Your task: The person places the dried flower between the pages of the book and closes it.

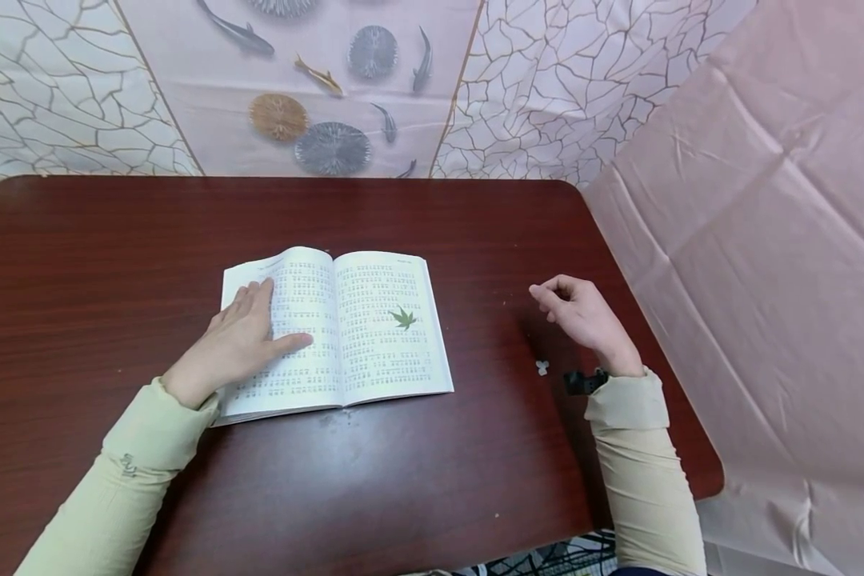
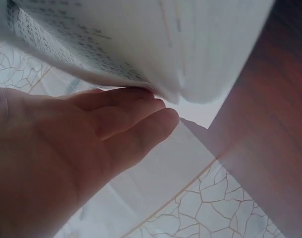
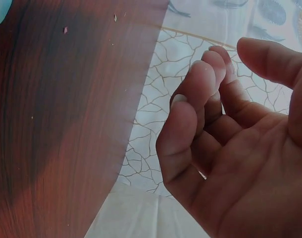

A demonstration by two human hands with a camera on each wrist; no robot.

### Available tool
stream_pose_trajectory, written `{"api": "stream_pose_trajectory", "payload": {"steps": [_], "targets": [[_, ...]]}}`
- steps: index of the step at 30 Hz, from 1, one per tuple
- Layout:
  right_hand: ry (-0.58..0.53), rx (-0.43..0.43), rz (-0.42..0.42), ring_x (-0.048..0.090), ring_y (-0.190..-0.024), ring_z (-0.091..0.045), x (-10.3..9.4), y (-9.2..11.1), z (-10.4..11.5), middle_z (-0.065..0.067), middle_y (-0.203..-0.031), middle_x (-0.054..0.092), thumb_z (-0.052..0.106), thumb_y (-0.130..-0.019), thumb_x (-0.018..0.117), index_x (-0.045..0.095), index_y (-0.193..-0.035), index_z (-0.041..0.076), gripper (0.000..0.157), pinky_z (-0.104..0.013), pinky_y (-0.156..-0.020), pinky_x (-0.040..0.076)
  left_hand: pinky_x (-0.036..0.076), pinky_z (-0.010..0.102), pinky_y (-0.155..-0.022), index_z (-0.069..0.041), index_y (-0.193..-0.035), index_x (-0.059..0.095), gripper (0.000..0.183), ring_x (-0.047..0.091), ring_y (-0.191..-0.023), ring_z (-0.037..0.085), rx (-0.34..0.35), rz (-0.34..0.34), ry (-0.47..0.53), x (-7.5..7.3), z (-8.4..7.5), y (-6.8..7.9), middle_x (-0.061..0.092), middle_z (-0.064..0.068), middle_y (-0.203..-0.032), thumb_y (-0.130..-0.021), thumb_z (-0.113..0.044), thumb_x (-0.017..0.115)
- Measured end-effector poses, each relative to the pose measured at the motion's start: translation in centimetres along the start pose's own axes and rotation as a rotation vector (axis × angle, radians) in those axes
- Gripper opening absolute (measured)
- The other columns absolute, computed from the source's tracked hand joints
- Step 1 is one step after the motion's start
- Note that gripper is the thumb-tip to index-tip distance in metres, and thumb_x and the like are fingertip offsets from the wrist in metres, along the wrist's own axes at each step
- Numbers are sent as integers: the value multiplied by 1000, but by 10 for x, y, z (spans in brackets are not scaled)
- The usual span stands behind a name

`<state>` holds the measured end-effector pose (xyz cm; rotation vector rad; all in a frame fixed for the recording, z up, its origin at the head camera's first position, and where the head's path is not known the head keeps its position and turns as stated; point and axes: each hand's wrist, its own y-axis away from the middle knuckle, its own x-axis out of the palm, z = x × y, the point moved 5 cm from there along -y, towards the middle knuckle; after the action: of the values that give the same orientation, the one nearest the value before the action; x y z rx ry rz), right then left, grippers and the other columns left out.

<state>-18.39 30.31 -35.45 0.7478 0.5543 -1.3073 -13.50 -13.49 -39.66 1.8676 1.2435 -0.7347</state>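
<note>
An open book point(image 1: 374, 360) lies on the dark red-brown table, its printed pages facing up. On its right page rests a small green pointed leaf point(image 1: 404, 318). My left hand point(image 1: 241, 340) presses on the left page, fingers extended and thumb reaching toward the spine; in the left wrist view the fingers point(image 2: 136, 134) touch the page edges. Out to the right, my right hand point(image 1: 579, 312) hovers over the table with fingers loosely curled. The right wrist view shows nothing between its fingers point(image 3: 178, 124) and thumb.
A small pale petal-shaped scrap point(image 1: 542, 367) lies on the table point(image 1: 403, 480) below the right hand. Patterned cloth point(image 1: 374, 96) hangs behind the far edge, and pink cloth point(image 1: 763, 240) on the right. Dark cables point(image 1: 562, 556) show under the front edge.
</note>
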Motion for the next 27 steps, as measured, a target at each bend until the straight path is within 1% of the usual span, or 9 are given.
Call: {"api": "stream_pose_trajectory", "payload": {"steps": [4,7,11,15,18,20,23,25,27], "targets": [[2,8,15,58,-84,-27,1,0,-2,-20,-98,60,49,-97,54,63,-107,3,48,-35,-70,44,10,65,-110,10,-151,0,109,6,-142,51,32,-35,15,-2,-5,3,9,34,-155,-89,-60,57],[5,10,30,58,-85,-29,2,0,-3,-21,-99,60,49,-97,54,62,-109,2,49,-36,-73,44,11,63,-111,9,-151,0,107,7,-142,51,69,-49,37,-4,-11,6,9,32,-156,-91,-64,50],[9,10,43,58,-84,-28,4,0,-4,-21,-99,60,50,-97,53,62,-110,2,50,-36,-75,44,12,60,-113,7,-152,2,100,8,-144,47,90,-51,77,-6,-17,8,9,29,-157,-95,-65,40],[6,15,50,58,-84,-27,4,0,-5,-19,-99,61,51,-97,53,61,-112,2,51,-37,-76,44,14,58,-113,5,-153,4,94,11,-145,42,94,-60,134,-9,-18,8,12,27,-158,-97,-63,37],[2,18,52,58,-84,-27,4,1,-6,-19,-99,61,50,-97,53,61,-113,2,51,-37,-77,45,16,56,-114,4,-153,8,89,14,-145,39,126,-59,187,-11,-19,9,16,25,-158,-98,-60,35],[0,21,55,57,-85,-27,5,1,-6,-20,-100,60,49,-97,53,61,-113,2,51,-37,-78,45,18,54,-114,1,-154,14,77,18,-145,36,181,-49,216,-11,-21,10,21,21,-158,-102,-51,37],[-2,21,52,57,-84,-26,5,1,-6,-21,-100,60,48,-97,53,61,-113,2,49,-36,-78,45,21,51,-114,-3,-154,22,56,23,-145,30,303,-45,231,-11,-27,11,27,14,-157,-103,-20,42],[0,18,52,57,-84,-26,5,1,-6,-20,-99,60,48,-98,53,61,-112,2,48,-36,-78,45,22,50,-114,-7,-154,23,61,23,-144,28,365,-71,224,-11,-29,12,26,11,-158,-98,-4,45],[2,16,53,57,-84,-26,5,1,-6,-20,-99,60,48,-97,53,61,-112,2,49,-36,-78,46,20,49,-115,-8,-156,13,75,21,-145,28,395,-117,231,-12,-31,12,18,11,-161,-93,4,51]]}}
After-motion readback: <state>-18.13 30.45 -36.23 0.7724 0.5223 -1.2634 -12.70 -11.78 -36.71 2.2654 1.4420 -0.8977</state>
